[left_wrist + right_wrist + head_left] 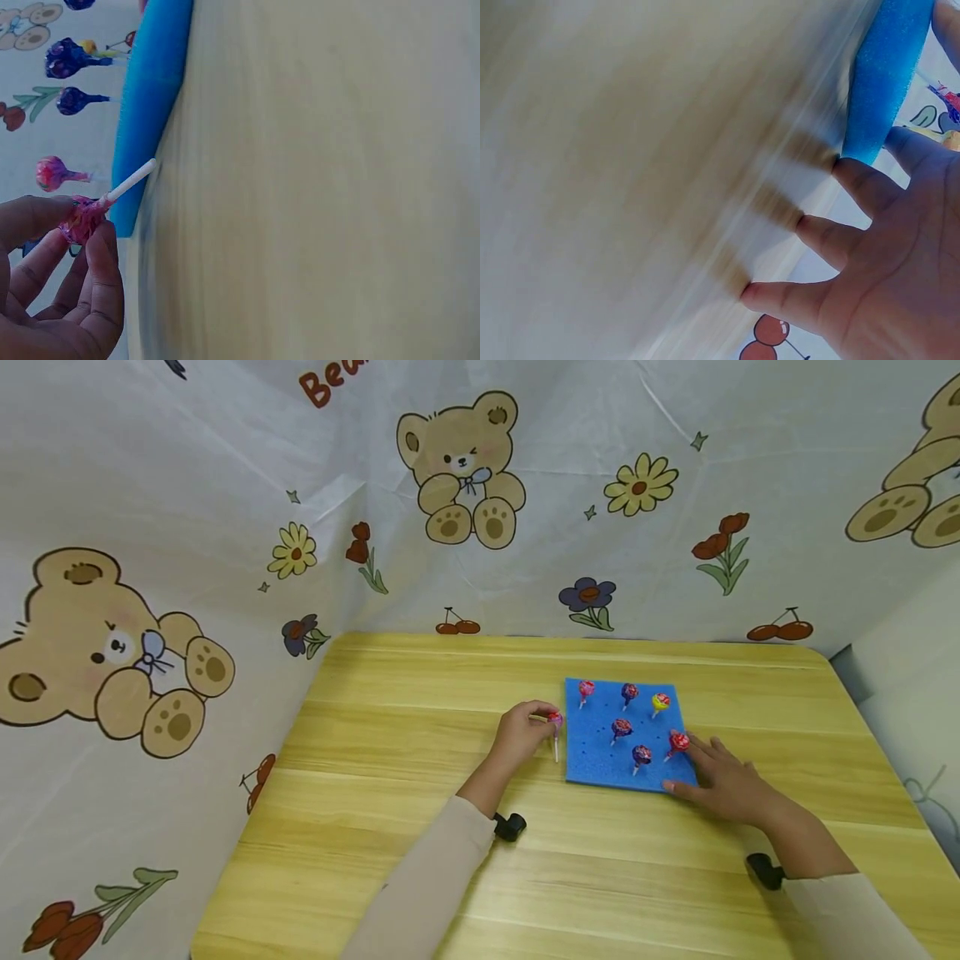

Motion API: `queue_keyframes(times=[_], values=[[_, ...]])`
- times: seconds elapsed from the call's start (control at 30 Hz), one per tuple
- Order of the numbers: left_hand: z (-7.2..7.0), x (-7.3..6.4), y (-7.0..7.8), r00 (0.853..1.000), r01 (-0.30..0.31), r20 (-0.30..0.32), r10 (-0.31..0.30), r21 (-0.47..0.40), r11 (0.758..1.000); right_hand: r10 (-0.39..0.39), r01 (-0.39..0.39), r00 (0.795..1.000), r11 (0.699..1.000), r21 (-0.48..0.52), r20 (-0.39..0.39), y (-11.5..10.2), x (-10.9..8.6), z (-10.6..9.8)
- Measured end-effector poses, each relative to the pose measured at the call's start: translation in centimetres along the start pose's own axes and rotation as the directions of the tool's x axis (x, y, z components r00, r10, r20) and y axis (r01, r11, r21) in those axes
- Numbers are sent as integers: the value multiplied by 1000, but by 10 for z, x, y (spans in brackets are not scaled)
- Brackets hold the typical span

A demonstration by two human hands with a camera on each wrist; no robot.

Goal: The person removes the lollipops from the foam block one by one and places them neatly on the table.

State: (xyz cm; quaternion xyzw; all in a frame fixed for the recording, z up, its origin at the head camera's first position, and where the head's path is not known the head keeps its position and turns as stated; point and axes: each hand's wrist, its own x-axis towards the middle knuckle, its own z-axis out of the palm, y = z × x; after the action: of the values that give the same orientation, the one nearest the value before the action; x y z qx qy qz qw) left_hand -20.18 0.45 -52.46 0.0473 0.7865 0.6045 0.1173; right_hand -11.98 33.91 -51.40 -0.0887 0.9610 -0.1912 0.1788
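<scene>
My left hand (517, 733) pinches a pink-wrapped lollipop (555, 720) by its head, just left of a blue foam board (596, 764). In the left wrist view the white stick (133, 178) of this lollipop points away from the fingers. Several lollipops stand upright in the board: a pink one (587, 688), a yellow one (661, 702), a red one (678, 742) and dark blue ones (641, 755). My right hand (727, 783) lies spread at the board's right edge, fingers straight. In the right wrist view, fingertips touch the foam (881, 82) and the tabletop.
The board lies on a light wooden table (375, 760). A white cloth (555, 435) printed with bears and flowers hangs behind the table and along its left side. Small black devices (511, 827) are worn at both wrists. Small holes dot the foam.
</scene>
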Motion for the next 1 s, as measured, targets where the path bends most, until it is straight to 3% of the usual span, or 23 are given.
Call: queue_keyframes(times=[0.33,0.63,1.0], values=[[4,14,-5,999,54,5,-54,76,996,-11,10,1000,999,-32,-14,-6,-2,-2],[7,26,-4,999,34,-6,-33,210,977,-20,19,999,999,-26,-41,-5,3,0],[6,35,0,999,47,-34,-40,240,970,-19,18,999,1000,-17,-37,-3,15,-4]])
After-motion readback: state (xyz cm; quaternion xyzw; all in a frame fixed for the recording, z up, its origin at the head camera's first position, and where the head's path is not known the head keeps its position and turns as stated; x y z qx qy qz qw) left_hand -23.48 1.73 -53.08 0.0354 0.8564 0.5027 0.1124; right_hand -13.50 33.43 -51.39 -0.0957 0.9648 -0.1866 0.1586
